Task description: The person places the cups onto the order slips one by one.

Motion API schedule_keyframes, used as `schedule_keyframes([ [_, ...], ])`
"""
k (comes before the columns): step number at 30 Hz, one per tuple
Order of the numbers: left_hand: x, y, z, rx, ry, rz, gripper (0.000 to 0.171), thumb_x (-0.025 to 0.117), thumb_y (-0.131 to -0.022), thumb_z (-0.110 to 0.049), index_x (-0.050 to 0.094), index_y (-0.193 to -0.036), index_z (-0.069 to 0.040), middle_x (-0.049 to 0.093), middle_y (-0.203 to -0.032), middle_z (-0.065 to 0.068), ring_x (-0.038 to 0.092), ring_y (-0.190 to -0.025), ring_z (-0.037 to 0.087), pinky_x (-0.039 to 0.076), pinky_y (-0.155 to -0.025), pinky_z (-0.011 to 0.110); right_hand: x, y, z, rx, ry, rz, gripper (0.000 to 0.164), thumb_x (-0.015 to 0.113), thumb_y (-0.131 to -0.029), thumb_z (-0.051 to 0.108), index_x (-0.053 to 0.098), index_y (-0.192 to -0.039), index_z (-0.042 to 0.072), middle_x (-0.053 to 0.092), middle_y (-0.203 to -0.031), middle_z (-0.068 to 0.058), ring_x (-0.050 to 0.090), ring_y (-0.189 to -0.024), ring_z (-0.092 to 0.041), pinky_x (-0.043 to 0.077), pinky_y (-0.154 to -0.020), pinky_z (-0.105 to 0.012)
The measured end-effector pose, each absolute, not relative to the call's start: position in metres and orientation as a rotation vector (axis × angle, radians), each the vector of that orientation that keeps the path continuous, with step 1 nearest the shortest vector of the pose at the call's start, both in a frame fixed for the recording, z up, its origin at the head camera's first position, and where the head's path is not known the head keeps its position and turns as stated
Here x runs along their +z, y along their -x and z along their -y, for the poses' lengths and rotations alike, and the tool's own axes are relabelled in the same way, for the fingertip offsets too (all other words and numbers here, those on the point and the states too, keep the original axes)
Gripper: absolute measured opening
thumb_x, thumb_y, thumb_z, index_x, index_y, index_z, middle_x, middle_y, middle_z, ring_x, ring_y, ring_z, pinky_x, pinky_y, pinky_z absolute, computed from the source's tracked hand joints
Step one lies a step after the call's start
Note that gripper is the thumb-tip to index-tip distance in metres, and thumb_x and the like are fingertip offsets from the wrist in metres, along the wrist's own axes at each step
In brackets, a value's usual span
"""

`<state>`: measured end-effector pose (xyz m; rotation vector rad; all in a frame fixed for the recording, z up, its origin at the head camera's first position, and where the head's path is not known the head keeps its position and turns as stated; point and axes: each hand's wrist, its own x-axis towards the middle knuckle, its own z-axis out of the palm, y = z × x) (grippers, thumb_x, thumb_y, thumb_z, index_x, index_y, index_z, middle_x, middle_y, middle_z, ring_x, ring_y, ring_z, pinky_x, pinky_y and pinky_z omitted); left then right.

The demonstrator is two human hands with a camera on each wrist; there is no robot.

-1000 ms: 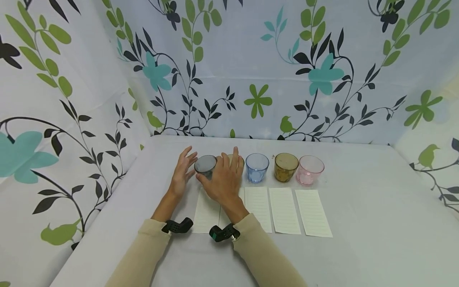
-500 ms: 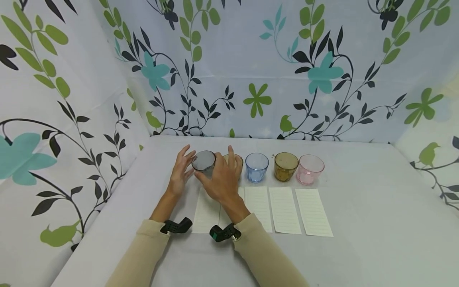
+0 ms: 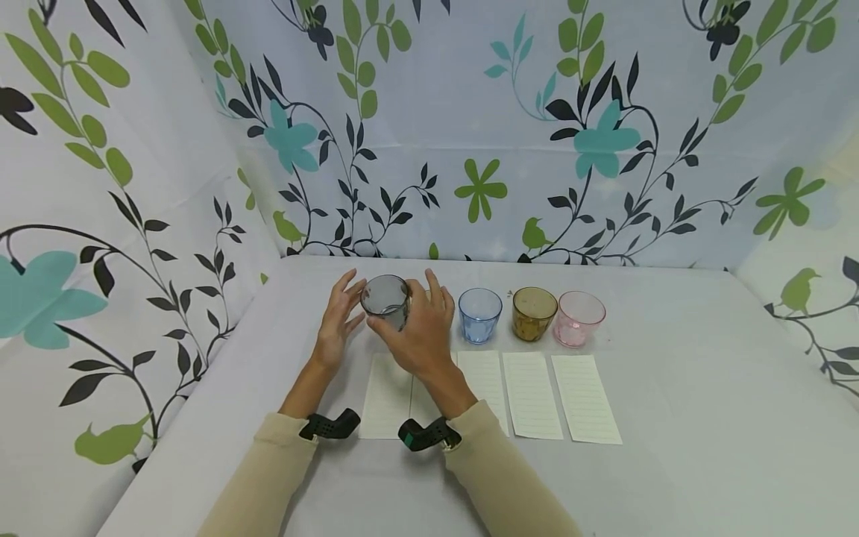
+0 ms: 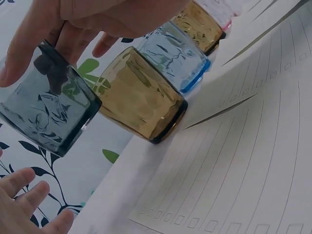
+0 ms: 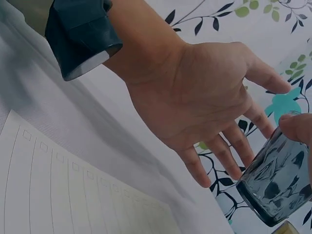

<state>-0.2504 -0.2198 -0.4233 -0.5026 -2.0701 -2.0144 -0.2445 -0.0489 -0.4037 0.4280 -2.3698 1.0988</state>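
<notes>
A grey tumbler (image 3: 385, 297) is held between the thumb and fingers of my right hand (image 3: 427, 332). In the left wrist view the grey glass (image 4: 51, 100) appears raised and tilted beside an amber glass (image 4: 141, 95) that stands on the table. My right hand hides this amber glass in the head view. My left hand (image 3: 335, 324) is to the left of the grey glass, fingers spread and slightly bent. In the right wrist view the left palm (image 5: 190, 97) faces the glass, and its fingertips come near the glass; contact cannot be told.
To the right stand a blue glass (image 3: 479, 317), a darker amber glass (image 3: 535, 315) and a pink glass (image 3: 580, 319) in a row. Several lined paper strips (image 3: 587, 399) lie in front of the glasses. A patterned cloth (image 3: 483, 134) hangs behind the table.
My right hand has lifted the grey glass off the table, and has turned slightly. The amber glass behind it has gone out of sight in the head view. The left hand has barely moved.
</notes>
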Motion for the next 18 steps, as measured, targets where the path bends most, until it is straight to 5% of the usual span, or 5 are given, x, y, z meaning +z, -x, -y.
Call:
schedule_keyframes([
  [7, -0.419, 0.25, 0.221, -1.992, 0.52, 2.056, 0.062, 0.027, -0.103, -0.037, 0.021, -0.161, -0.016, 0.031, -0.16, 0.018, 0.025, -0.149, 0.042, 0.016, -0.115, 0.074, -0.393, 0.239, 0.043, 1.367, -0.472, 2.326, 0.076, 0.082, -0.084, 0.04, 0.048, -0.141, 0.001, 0.059, -0.136, -0.016, 0.054, -0.127, -0.03, 0.05, -0.102, -0.049],
  [18, -0.41, 0.246, 0.219, -1.978, 0.561, 2.068, 0.064, 0.027, -0.102, -0.037, 0.022, -0.161, -0.015, 0.031, -0.161, 0.018, 0.026, -0.148, 0.042, 0.017, -0.112, 0.078, -0.382, 0.231, 0.036, 1.634, -0.559, 2.263, 0.078, 0.081, -0.087, 0.032, 0.041, -0.145, 0.0, 0.061, -0.135, -0.019, 0.06, -0.125, -0.03, 0.05, -0.105, -0.047],
])
